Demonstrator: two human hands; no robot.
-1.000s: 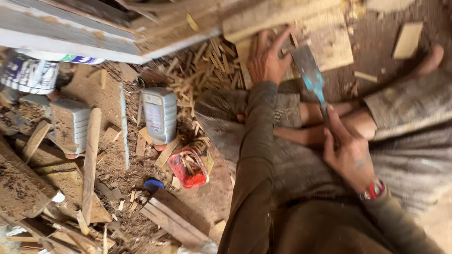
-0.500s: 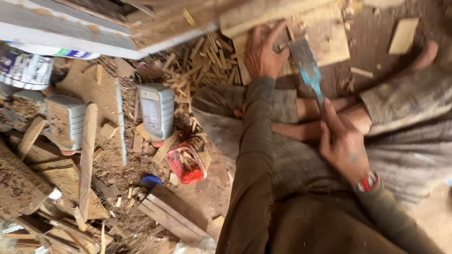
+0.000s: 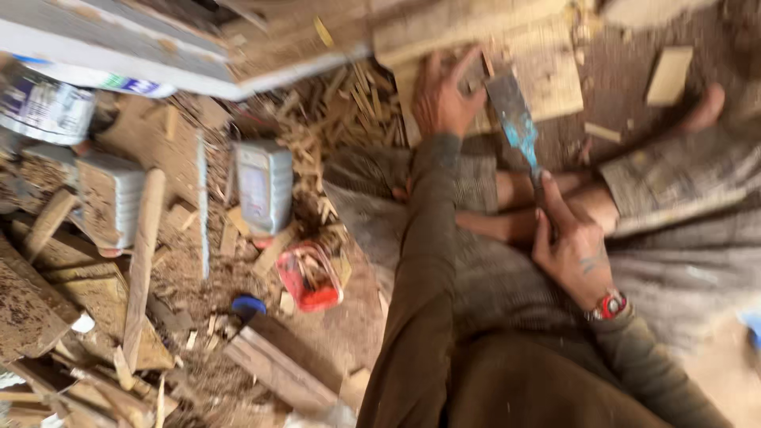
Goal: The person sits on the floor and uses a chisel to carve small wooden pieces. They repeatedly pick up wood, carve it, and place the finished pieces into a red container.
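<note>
Chopping at a wood block on the floor with a wide-bladed tool

The right hand [image 3: 575,254] is wrapped tight around the handle of a blue-flecked blade [image 3: 511,119], whose tip sits on the wood block [image 3: 547,71] at the top middle of the frame. The left hand [image 3: 440,99] is clamped on the block's near edge, fingers just beside the blade. If you ask me, keep those fingers clear and take shallow cuts. Wood chips [image 3: 349,103] and a red tub [image 3: 311,277] lie to the left.
</note>
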